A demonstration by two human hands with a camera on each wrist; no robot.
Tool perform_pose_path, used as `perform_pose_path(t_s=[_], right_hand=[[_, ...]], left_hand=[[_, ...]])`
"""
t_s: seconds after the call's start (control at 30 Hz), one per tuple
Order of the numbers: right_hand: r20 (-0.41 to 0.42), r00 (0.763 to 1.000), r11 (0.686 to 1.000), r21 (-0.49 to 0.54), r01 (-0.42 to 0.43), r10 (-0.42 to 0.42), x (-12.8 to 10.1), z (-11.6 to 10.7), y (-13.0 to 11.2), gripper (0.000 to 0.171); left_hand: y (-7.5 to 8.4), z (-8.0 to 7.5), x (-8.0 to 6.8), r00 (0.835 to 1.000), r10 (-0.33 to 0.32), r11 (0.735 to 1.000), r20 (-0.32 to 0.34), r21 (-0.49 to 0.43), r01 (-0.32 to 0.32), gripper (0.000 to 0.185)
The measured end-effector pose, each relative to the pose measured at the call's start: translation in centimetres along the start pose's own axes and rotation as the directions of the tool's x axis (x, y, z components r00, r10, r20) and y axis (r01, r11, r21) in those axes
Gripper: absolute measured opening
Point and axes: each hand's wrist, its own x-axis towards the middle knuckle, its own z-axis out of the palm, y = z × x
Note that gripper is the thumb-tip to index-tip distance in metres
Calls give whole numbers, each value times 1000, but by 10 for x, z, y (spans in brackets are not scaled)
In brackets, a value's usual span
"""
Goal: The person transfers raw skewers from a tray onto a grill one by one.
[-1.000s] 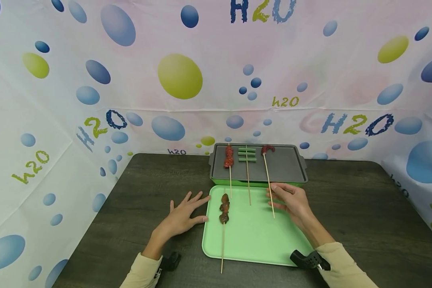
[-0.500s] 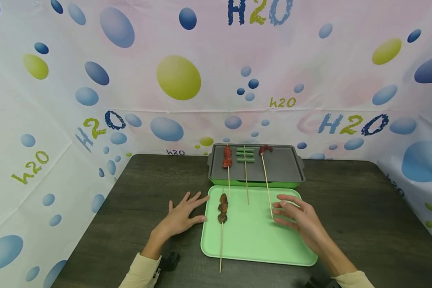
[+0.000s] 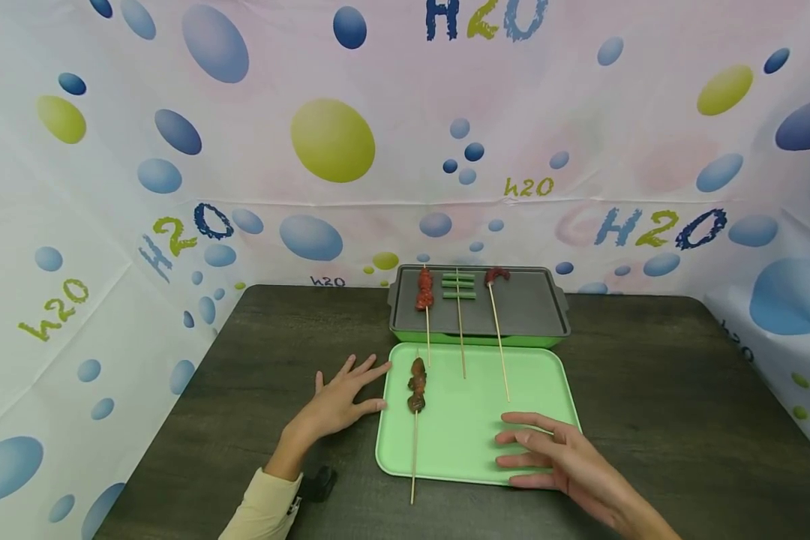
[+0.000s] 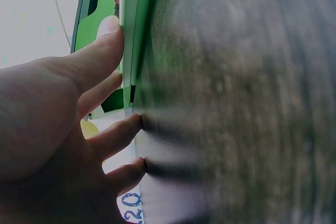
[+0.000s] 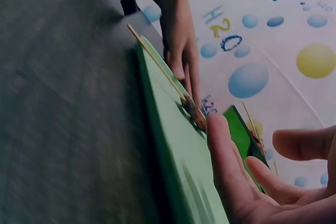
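Meat skewer [image 3: 415, 409] lay along left edge of green tray [image 3: 472, 442], stick toward near edge. Left hand [image 3: 340, 401] nearer, spread flat beside it; right hand [image 3: 553, 457] relaxed, empty, at near right corner.

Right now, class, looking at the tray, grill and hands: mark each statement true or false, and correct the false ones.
1. Three skewers rest their food ends on the grill. True.
2. The right hand grips a skewer. False: it holds nothing, fingers spread over the tray.
3. The left hand lies flat on the table beside the tray. True.
4. The tray is blue. False: it is light green.
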Motion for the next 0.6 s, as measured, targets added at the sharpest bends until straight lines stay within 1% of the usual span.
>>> perform_pose_path(t_s=[0.1, 0.23, 0.4, 0.6], right_hand=[[67, 998, 1000, 27, -16, 14, -2, 8, 9, 46], [125, 991, 995, 79, -56, 46, 0, 21, 20, 48], [154, 986, 989, 121, -84, 65, 10, 36, 30, 53], [199, 977, 978, 178, -112, 75, 23, 50, 34, 63]], left_hand=[[1, 0, 0, 1000, -2, 1000, 3, -2, 2, 69], [1, 0, 0, 1000, -3, 1000, 5, -1, 3, 69], [1, 0, 1, 1000, -3, 1000, 4, 3, 3, 69], [1, 1, 1, 1000, -9, 1000, 2, 15, 9, 69]])
